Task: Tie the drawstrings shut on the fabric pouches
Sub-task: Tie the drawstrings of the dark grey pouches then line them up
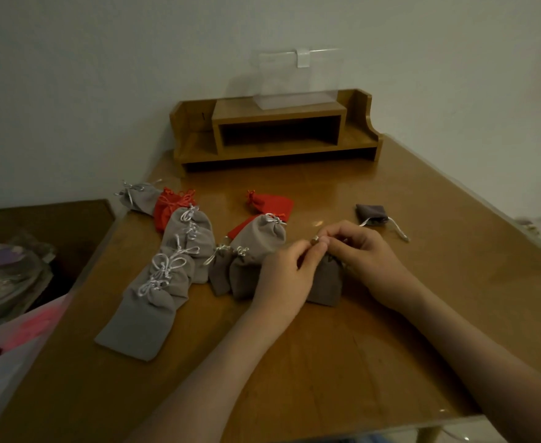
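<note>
Both hands, left hand [286,273] and right hand [363,251], pinch the cord above a dark pouch [326,282] mid-table, seemingly mid-knot; next, pull it snug.

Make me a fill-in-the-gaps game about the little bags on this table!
1. The pinched pouch, held at its top by the left hand and right hand, is dark ____.
2. The lone pouch nearest the shelf is ____.
3. The clear box stands on a shelf made of ____.
4. The row of tied pouches lies on the person's ____ side.

Missing words: grey, red, wood, left.
</note>
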`<state>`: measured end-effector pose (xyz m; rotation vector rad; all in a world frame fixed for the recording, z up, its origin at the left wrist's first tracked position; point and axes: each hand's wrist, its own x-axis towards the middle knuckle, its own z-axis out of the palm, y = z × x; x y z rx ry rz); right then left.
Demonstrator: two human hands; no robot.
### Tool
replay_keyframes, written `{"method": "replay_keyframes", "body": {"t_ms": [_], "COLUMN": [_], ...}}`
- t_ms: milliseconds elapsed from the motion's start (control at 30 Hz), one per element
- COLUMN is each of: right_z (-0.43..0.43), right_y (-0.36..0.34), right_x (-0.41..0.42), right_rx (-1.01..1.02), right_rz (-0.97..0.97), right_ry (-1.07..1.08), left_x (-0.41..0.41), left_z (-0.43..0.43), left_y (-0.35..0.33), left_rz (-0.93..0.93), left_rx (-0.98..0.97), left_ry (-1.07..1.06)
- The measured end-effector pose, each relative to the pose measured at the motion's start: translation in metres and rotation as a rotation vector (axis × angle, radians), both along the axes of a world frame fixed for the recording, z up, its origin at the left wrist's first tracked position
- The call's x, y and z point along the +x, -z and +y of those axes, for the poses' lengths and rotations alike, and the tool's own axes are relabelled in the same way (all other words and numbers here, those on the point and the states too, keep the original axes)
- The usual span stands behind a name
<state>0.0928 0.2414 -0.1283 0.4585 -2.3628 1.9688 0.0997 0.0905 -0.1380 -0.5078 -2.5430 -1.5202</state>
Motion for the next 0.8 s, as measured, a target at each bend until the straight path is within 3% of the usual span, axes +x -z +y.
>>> {"method": "replay_keyframes", "body": {"t_ms": [233, 633, 800], "right_z": [0.001, -0.005, -0.003], "right_y": [0.004, 0.002, 0.003], "right_x": [-0.002, -0.001, -0.001], "right_rx": [0.066, -0.063, 0.251], "right_rz": [0.105, 0.037, -0.009], "right_ry": [-0.065, 0.025, -0.042], "left_x": [0.0, 0.0, 0.0], "left_z": [-0.003, -0.002, -0.004], "left_y": [-0.003, -0.006, -0.017], "left_rz": [-0.166, -0.164, -0.383], "left_rx": [0.239, 0.244, 0.587], "left_ry": [-0.031, -0.117, -0.165]}}
